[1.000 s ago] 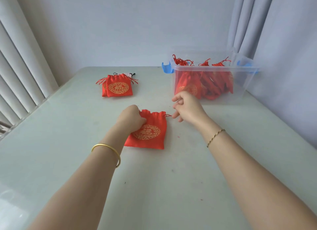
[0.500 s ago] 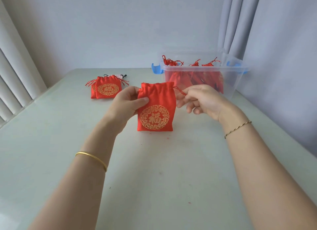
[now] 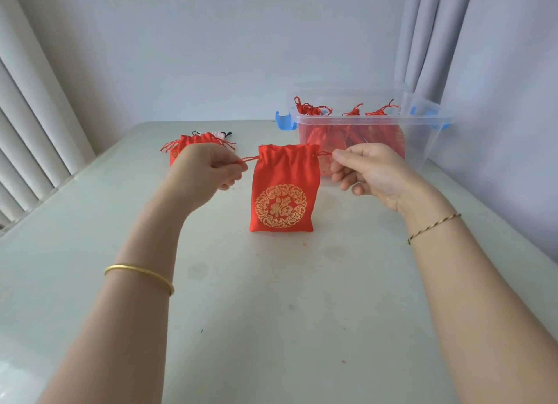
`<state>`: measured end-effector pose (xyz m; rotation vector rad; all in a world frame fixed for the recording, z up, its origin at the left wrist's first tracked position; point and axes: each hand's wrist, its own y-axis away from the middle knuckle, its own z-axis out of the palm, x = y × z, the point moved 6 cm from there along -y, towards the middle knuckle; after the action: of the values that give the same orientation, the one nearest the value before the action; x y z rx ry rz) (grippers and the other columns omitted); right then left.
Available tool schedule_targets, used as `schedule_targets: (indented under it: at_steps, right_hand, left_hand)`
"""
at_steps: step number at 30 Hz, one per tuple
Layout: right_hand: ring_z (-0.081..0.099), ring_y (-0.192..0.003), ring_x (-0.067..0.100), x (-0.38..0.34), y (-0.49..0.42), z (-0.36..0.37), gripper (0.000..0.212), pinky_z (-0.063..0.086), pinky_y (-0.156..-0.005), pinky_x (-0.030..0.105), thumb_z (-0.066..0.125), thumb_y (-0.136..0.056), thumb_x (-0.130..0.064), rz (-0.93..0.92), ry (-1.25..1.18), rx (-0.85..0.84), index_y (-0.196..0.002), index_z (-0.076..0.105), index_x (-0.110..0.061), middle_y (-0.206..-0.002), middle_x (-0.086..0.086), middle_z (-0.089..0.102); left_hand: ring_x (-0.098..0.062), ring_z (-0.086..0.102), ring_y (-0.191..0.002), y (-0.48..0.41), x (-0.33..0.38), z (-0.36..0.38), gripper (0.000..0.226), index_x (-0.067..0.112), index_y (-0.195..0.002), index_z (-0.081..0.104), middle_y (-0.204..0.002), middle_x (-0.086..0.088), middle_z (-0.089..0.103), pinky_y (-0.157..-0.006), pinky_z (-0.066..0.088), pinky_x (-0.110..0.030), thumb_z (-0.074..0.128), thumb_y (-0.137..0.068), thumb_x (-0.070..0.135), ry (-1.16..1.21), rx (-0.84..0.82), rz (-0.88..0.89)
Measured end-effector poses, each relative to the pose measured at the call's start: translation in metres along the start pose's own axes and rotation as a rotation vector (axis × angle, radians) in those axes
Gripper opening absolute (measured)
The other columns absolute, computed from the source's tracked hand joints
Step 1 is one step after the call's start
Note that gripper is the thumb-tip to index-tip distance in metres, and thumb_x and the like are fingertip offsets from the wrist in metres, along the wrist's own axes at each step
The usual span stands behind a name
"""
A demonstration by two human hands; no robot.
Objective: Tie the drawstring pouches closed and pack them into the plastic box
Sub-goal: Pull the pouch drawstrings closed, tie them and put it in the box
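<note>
A red drawstring pouch [image 3: 283, 189] with a gold round emblem hangs upright above the table, its mouth partly gathered. My left hand [image 3: 208, 166] pinches the red cord at the pouch's left side. My right hand [image 3: 363, 169] pinches the cord at its right side. The clear plastic box [image 3: 422, 132] with blue latches stands behind at the right and holds several tied red pouches [image 3: 353, 123]. A small stack of more red pouches [image 3: 182, 145] lies behind my left hand, partly hidden by it.
The pale green table [image 3: 271, 298] runs to a wall at the back. Curtains hang at the right behind the box, and vertical blinds line the left edge. A pinkish item with black cord [image 3: 211, 134] lies behind the stack.
The pouch was lifted off the table and held upright. My left hand has shifted from gripping the pouch's side to pinching its left cord, and both hands now hold the cords apart.
</note>
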<state>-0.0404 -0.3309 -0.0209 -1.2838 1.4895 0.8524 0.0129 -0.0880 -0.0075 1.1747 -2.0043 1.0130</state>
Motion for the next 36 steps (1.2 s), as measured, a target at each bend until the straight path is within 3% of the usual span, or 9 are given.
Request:
schedule_targets:
  at_steps: [4,8,13,17,22,25,29,32,36]
  right_hand:
    - [0.052,-0.047,0.008,0.000,0.001,-0.003,0.026,0.035,-0.042,0.016,0.054,-0.093,-0.026,0.010,-0.038,0.038,-0.072,0.060,-0.013,-0.063,0.001,0.062]
    - [0.048,-0.045,0.007,0.001,-0.001,-0.001,0.025,0.032,-0.039,0.015,0.054,-0.093,-0.025,0.022,-0.201,0.056,-0.072,0.060,-0.012,-0.061,0.000,0.060]
    - [0.038,-0.035,0.003,0.017,-0.003,-0.014,0.029,0.023,-0.034,0.013,0.056,-0.091,-0.023,0.195,-0.539,0.171,-0.064,0.055,-0.013,-0.044,-0.006,0.049]
    - [0.038,-0.033,0.003,0.021,0.000,-0.025,0.028,0.026,-0.034,0.012,0.055,-0.091,-0.025,0.244,-0.552,0.244,-0.064,0.054,-0.015,-0.040,-0.008,0.049]
    - [0.042,-0.044,0.007,-0.029,0.010,-0.014,0.029,0.032,-0.042,0.015,0.055,-0.091,-0.024,0.004,-0.490,0.173,-0.064,0.057,-0.016,-0.048,-0.007,0.053]
    - [0.045,-0.048,0.007,-0.061,0.022,0.007,0.030,0.035,-0.049,0.018,0.055,-0.092,-0.024,-0.174,-0.354,0.100,-0.064,0.061,-0.017,-0.051,-0.008,0.055]
    - [0.049,-0.054,0.004,-0.085,0.035,0.030,0.028,0.038,-0.056,0.018,0.054,-0.092,-0.021,-0.334,-0.199,0.045,-0.066,0.062,-0.017,-0.055,-0.010,0.058]
    - [0.052,-0.059,0.002,-0.092,0.040,0.039,0.025,0.040,-0.058,0.015,0.055,-0.092,-0.020,-0.416,-0.135,0.015,-0.068,0.062,-0.018,-0.059,-0.011,0.060]
    - [0.056,-0.066,0.009,-0.090,0.039,0.042,0.026,0.042,-0.067,0.024,0.055,-0.092,-0.029,-0.412,-0.151,-0.006,-0.069,0.063,-0.020,-0.063,-0.011,0.061]
  left_hand:
    - [-0.003,0.051,-0.054,0.003,0.001,-0.013,0.019,0.022,-0.070,0.063,-0.065,0.003,0.058,-0.055,0.047,-0.015,0.063,-0.087,0.013,0.033,0.121,-0.026]
    - [-0.007,0.048,-0.057,0.006,-0.007,-0.012,0.023,0.017,-0.071,0.063,-0.064,0.004,0.055,-0.059,0.041,-0.020,0.056,-0.092,0.023,0.147,0.104,-0.126]
    - [-0.007,0.034,-0.044,0.005,-0.028,-0.007,0.036,0.020,-0.059,0.049,-0.049,0.008,0.042,-0.043,0.031,-0.014,0.047,-0.095,0.025,1.014,0.107,-0.458]
    - [-0.006,0.041,-0.046,0.004,-0.021,-0.004,0.034,0.023,-0.061,0.047,-0.055,0.009,0.044,-0.049,0.034,-0.015,0.045,-0.095,0.025,1.206,0.125,-0.426]
    - [-0.010,0.064,-0.097,0.005,0.034,0.001,0.034,0.023,-0.065,0.043,-0.089,0.008,0.070,-0.088,0.042,-0.028,0.039,-0.098,0.032,1.079,-0.018,-0.136]
    - [-0.011,0.064,-0.073,0.011,0.057,0.012,0.031,0.018,-0.075,0.054,-0.070,0.005,0.062,-0.084,0.048,-0.030,0.038,-0.099,0.030,0.921,-0.127,-0.047]
    - [-0.008,0.048,-0.059,0.017,0.063,0.020,0.012,0.010,-0.093,0.066,-0.073,0.001,0.052,-0.063,0.047,-0.019,0.057,-0.090,0.017,0.557,-0.173,0.003]
    - [-0.009,0.043,-0.057,0.018,0.068,0.024,0.008,0.010,-0.087,0.068,-0.073,-0.005,0.050,-0.063,0.039,-0.023,0.069,-0.082,0.016,0.414,-0.191,0.050]
    - [-0.013,0.041,-0.055,0.017,0.071,0.026,0.020,0.001,-0.079,0.066,-0.066,-0.010,0.047,-0.058,0.038,-0.025,0.070,-0.081,0.021,0.339,-0.159,0.074]
